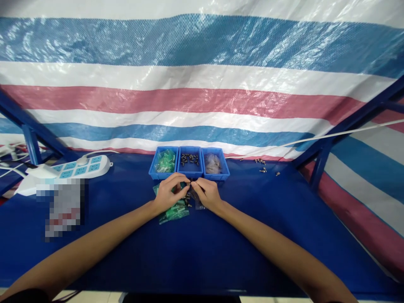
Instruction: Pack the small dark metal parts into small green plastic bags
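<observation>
My left hand [167, 195] and my right hand [208, 194] meet just in front of the blue bins, thumb and forefinger pinched on each. A small dark piece seems to sit between the fingertips, too tiny to name. Beneath the left hand lie green-tinted plastic bags [174, 213] with small parts inside. A clear plastic bag [199, 204] is partly hidden under the right hand. Loose small metal fittings [188, 198] show between the hands. Behind them stand a bin of green bags [152, 171], a bin of metal fittings [190, 171] and a bin of clear bags [226, 171].
Several metal fittings [263, 170] lie loose at the back right of the blue table [252, 256]. At the left are a white power strip [104, 167] with cables and a blurred-out item [66, 206]. A striped tarp [202, 101] hangs behind, with blue frame bars [318, 162] at the sides.
</observation>
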`<state>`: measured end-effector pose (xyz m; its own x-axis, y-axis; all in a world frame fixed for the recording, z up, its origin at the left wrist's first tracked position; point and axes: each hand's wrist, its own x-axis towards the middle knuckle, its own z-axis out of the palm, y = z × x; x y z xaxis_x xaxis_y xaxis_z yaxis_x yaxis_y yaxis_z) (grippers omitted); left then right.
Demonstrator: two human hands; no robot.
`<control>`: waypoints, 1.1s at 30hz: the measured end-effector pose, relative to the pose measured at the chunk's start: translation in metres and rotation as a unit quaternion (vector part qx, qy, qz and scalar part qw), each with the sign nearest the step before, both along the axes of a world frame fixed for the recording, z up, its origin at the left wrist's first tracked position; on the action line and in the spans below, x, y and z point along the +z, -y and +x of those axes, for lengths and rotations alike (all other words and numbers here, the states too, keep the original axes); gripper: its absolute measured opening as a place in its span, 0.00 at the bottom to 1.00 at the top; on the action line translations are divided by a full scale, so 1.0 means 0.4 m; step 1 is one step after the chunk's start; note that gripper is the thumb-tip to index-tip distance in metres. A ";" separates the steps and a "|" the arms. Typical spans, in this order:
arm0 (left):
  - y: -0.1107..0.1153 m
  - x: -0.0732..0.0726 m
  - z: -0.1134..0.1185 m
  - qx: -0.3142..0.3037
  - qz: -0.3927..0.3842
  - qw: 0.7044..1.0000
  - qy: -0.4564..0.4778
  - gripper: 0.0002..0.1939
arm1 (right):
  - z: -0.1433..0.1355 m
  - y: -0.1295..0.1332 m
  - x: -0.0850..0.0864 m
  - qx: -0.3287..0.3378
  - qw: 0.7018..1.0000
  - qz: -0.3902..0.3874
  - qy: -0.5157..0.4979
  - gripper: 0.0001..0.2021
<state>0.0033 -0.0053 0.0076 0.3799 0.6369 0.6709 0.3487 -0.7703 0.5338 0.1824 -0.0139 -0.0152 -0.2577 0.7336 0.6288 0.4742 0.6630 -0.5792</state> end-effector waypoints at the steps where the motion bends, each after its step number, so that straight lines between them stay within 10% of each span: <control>1: 0.000 0.001 0.000 0.003 0.000 1.000 0.000 0.06 | 0.000 0.000 0.001 0.001 1.000 0.000 0.000 0.18; 33: -0.013 -0.060 -0.012 0.006 -0.087 0.996 0.020 0.12 | -0.004 0.002 0.005 0.017 0.999 0.011 -0.043 0.10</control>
